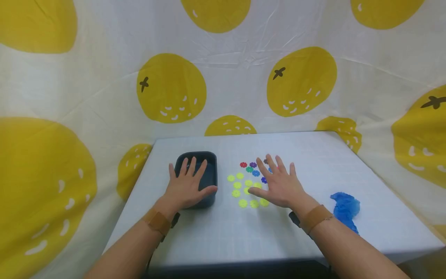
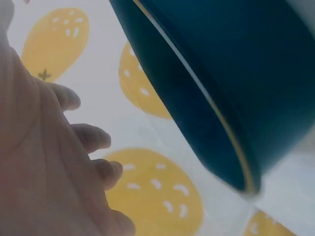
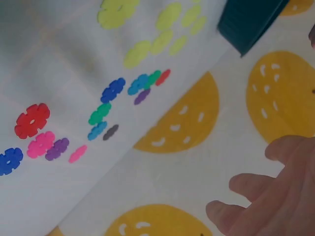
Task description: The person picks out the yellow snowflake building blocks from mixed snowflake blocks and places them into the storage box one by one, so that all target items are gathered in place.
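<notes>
My left hand (image 1: 188,188) is held palm down over the dark teal bin (image 1: 211,176), fingers spread and holding nothing. In the left wrist view the bin (image 2: 275,73) stands a gap away from the fingertips. With fingers likewise spread, my right hand (image 1: 283,187) hovers above flat flower-shaped plastic pieces and hides some of them. Several yellow flower pieces (image 1: 242,203) lie between it and the bin. Behind these are mixed-colour ones, among them a blue piece (image 1: 256,173); the right wrist view also shows a red flower piece (image 3: 32,120) and a pink one (image 3: 41,144).
A crumpled blue thin sheet (image 1: 345,209) lies on the white-covered table (image 1: 278,248), right of the right forearm. Behind the table hangs a white curtain (image 1: 237,77) printed with yellow fruit. Each wrist wears a brown strap (image 1: 315,219).
</notes>
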`<state>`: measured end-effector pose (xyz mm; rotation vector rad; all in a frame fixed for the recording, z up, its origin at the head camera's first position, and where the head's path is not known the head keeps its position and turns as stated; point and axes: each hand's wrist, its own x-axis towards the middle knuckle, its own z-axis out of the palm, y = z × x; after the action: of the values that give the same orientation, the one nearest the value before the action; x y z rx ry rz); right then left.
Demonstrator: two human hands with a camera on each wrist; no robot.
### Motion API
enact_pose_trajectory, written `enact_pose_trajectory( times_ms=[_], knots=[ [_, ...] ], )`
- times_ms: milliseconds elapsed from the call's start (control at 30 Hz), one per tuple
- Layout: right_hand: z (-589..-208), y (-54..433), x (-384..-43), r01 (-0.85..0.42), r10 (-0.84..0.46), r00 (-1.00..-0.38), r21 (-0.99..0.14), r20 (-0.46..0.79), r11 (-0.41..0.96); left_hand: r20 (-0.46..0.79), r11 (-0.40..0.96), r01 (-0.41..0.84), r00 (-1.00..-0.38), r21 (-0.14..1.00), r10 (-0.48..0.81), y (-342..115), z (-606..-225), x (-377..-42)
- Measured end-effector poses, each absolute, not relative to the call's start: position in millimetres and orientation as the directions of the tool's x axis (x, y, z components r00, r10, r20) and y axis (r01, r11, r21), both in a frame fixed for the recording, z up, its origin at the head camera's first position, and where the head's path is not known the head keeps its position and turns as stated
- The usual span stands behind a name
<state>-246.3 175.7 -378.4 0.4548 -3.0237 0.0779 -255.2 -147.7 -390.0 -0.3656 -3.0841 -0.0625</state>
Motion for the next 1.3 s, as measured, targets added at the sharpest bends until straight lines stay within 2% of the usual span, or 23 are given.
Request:
enact_pose_trajectory(
  times_ms=[200, 400, 733, 933, 1167, 1300],
  knots=[
    [-377.1, 173.6, -246.6, -0.301, -0.296, -0.951, -0.037, 0.092, 0.953, -0.001, 0.970, 0.149, -0.988, 0.190, 0.152, -183.3, -393.5, -249.9],
    [-377.6, 171.1, -248.3, -0.307, -0.302, -0.949, -0.049, 0.090, 0.951, -0.066, 0.975, 0.067, -0.994, 0.211, 0.083, -204.1, -395.0, -247.4],
    [-377.9, 168.7, -249.8, -0.308, -0.305, -0.949, -0.034, 0.079, 0.951, -0.137, 0.972, 0.000, -0.990, 0.236, 0.033, -209.6, -403.8, -245.4],
    [-377.5, 168.5, -248.1, -0.306, -0.302, -0.951, -0.050, 0.069, 0.951, -0.116, 0.977, 0.010, -0.993, 0.213, 0.035, -211.0, -409.1, -246.1],
    [-379.2, 169.6, -247.8, -0.303, -0.300, -0.951, -0.047, 0.071, 0.952, -0.046, 0.981, 0.097, -0.993, 0.169, 0.107, -209.7, -414.2, -248.1],
    [-379.7, 169.4, -247.6, -0.302, -0.298, -0.952, -0.040, 0.074, 0.953, 0.004, 0.982, 0.108, -0.994, 0.155, 0.109, -209.1, -412.9, -252.4]
  ],
)
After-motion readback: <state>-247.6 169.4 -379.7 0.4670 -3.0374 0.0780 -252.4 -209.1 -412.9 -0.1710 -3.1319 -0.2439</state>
